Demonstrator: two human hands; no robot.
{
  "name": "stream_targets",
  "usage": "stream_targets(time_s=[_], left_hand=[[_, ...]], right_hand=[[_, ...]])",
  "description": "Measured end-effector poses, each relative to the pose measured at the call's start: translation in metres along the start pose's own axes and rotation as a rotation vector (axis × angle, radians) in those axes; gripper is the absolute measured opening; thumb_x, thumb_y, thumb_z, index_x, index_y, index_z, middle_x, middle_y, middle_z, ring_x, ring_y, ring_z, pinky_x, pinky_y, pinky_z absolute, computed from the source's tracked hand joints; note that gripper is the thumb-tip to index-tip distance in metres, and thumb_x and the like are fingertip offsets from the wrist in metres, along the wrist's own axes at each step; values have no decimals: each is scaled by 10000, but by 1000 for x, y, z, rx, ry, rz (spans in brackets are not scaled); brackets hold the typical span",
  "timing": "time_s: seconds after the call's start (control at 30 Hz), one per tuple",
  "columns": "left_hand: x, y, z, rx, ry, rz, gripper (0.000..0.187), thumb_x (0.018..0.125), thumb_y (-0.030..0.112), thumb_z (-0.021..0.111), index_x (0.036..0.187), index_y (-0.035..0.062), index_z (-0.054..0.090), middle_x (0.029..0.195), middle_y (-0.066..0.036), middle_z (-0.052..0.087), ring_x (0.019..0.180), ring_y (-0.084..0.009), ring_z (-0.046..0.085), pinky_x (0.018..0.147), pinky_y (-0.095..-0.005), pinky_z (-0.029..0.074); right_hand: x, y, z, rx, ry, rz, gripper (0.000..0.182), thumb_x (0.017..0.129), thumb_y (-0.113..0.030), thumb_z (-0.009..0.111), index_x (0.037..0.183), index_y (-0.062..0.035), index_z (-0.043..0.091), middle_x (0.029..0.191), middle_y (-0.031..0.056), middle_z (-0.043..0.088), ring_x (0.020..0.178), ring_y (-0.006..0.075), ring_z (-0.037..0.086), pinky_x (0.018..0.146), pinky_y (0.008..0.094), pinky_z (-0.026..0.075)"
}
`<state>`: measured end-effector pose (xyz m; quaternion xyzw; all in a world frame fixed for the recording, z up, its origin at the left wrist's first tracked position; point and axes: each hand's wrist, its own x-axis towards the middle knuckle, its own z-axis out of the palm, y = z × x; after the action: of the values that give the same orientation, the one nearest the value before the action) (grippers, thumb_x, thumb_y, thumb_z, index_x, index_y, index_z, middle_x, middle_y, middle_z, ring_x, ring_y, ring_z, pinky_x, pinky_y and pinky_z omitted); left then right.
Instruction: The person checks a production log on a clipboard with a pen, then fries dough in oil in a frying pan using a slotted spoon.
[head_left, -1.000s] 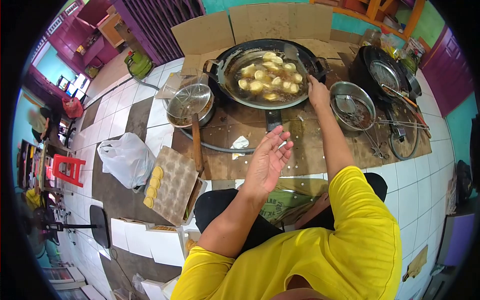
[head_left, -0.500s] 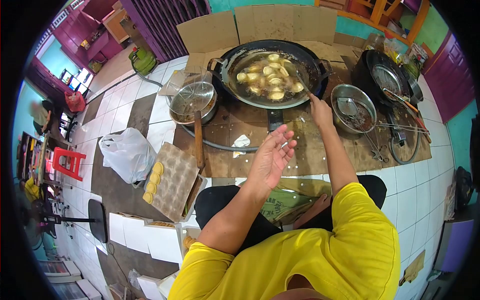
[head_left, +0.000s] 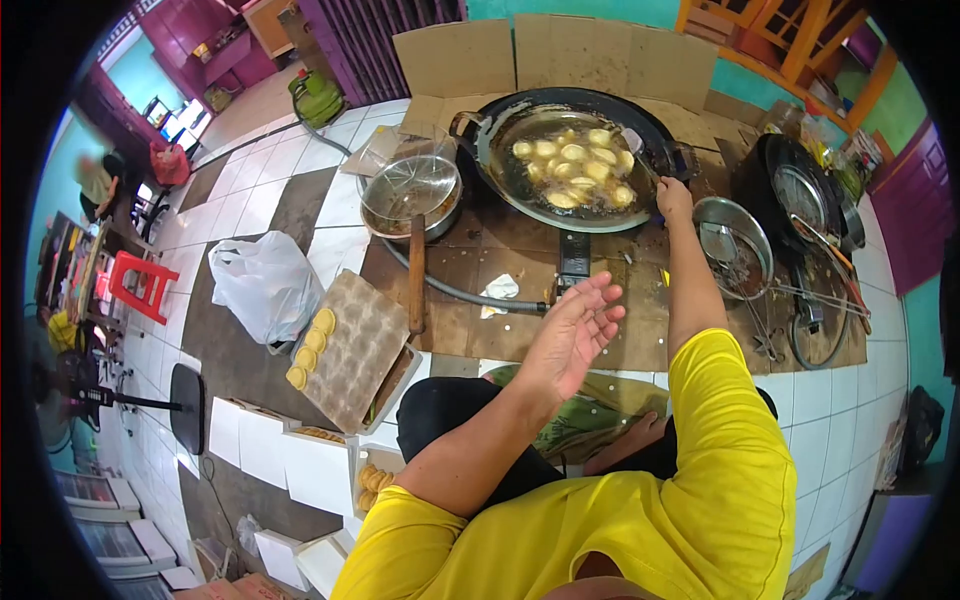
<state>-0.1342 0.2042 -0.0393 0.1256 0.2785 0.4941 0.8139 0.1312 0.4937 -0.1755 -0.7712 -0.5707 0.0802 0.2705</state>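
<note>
A large wok [head_left: 565, 219] of bubbling oil holds several pale golden, round dough pieces [head_left: 588, 168] floating together. My right hand [head_left: 674, 200] is closed around the handle of a metal spatula [head_left: 634, 142], whose blade is at the right edge of the cluster. Palm up and empty, my left hand [head_left: 577, 335] hovers over my lap with its fingers apart and slightly curled. It is nearest to the black stove front [head_left: 574, 258] below the wok.
Left of the wok, a wooden-handled strainer [head_left: 417, 275] rests over a pot. A metal bowl [head_left: 768, 262] with another spatula stands right. Uncooked rounds [head_left: 312, 350] line a tray [head_left: 352, 350] near a white plastic bag [head_left: 262, 290]. White boxes [head_left: 318, 468] sit lower left; a gas hose [head_left: 470, 297] crosses the cardboard.
The spatula blade has moved from among the dough pieces toward their right edge. The view has shifted, and my left hand stays raised and open.
</note>
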Motion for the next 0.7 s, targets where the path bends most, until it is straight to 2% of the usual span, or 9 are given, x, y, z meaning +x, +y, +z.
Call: stream_targets(time_s=[0.17, 0.27, 0.3, 0.4, 0.5, 0.6, 0.63, 0.67, 0.7], left_hand=[[5, 1, -1, 30, 13, 16, 359, 901, 174, 555, 1234, 74, 464, 1137, -57, 552, 973, -143, 554, 845, -269, 458], [8, 1, -3, 35, 17, 24, 370, 897, 178, 562, 1238, 74, 462, 1139, -53, 548, 969, -142, 550, 850, -271, 453], [7, 1, -3, 28, 15, 24, 372, 898, 177, 563, 1241, 74, 461, 1139, -52, 546, 968, -143, 549, 850, -271, 452], [5, 0, -2, 10, -4, 16, 376, 900, 173, 561, 1248, 73, 458, 1138, -51, 542, 967, -145, 548, 849, -272, 450], [3, -2, -1, -6, -26, 0, 373, 905, 168, 555, 1252, 75, 457, 1134, -50, 541, 968, -147, 548, 845, -272, 452], [2, -5, 0, -18, -42, -21, 368, 908, 167, 550, 1253, 79, 458, 1125, -48, 548, 970, -146, 548, 843, -272, 455], [3, -6, 0, -17, -46, -25, 366, 908, 169, 550, 1251, 81, 459, 1124, -47, 550, 972, -146, 549, 843, -273, 456], [3, -7, 0, -18, -50, -27, 365, 908, 171, 550, 1250, 82, 461, 1122, -46, 553, 973, -146, 550, 843, -273, 457], [4, -7, 1, -15, -43, -24, 362, 906, 171, 551, 1247, 83, 465, 1121, -45, 556, 973, -145, 552, 842, -272, 457]], right_hand=[[12, -18, 48, 69, -52, -94, 352, 883, -227, 511, 1194, -87, 597, 1138, 178, 614, 1027, 334, 593, 865, 424, 471], [-15, -50, 43, -32, -54, -202, 325, 884, -216, 523, 1179, -106, 603, 1109, 204, 612, 993, 348, 599, 842, 433, 476], [-22, -55, 44, -53, -27, -246, 311, 882, -208, 533, 1173, -123, 603, 1040, 215, 625, 950, 370, 604, 828, 452, 476], [-49, -64, 37, -42, 46, -241, 309, 883, -196, 529, 1176, -133, 600, 987, 233, 628, 917, 387, 603, 806, 475, 478], [-71, -69, 39, 71, 136, -256, 325, 892, -181, 523, 1201, -99, 579, 851, 187, 647, 808, 315, 637, 716, 416, 503], [-79, -79, 48, 745, -102, -20, 359, 905, -184, 514, 1238, -53, 539, 757, 99, 622, 695, 193, 612, 640, 305, 483], [-85, -98, 47, 1032, -144, 15, 386, 908, -188, 517, 1263, -36, 512, 683, 19, 552, 548, 88, 502, 496, 219, 396], [-92, -104, 36, 1270, -385, 321, 300, 911, -189, 513, 1183, -68, 552, 651, 9, 522, 444, 57, 397, 380, 204, 299], [-95, -114, 37, 1377, -491, 382, 248, 917, -194, 504, 1134, -78, 542, 639, 1, 492, 422, 47, 348, 350, 199, 250]])
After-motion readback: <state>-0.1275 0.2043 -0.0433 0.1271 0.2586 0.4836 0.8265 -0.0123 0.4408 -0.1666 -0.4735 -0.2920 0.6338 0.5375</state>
